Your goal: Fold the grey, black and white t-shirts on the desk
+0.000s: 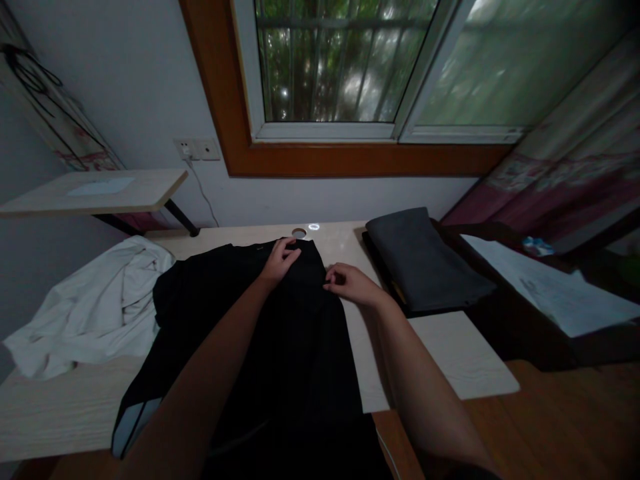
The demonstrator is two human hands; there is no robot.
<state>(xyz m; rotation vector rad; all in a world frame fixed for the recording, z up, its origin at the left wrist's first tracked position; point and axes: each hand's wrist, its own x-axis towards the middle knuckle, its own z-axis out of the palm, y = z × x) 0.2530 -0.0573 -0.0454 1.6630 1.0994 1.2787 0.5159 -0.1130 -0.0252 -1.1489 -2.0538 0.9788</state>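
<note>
Garment (300, 347), black, spread on table (460, 347). Left hand (281, 261) rests open on far end; right hand (353, 283), apart from it, curls at right edge, pinch unclear. Likely straightening; next move calls for sure edge grip.

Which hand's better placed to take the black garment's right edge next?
Likely the right hand: it's curled right at that edge of the black garment, while the left hand rests farther in, near the garment's far edge.
</note>
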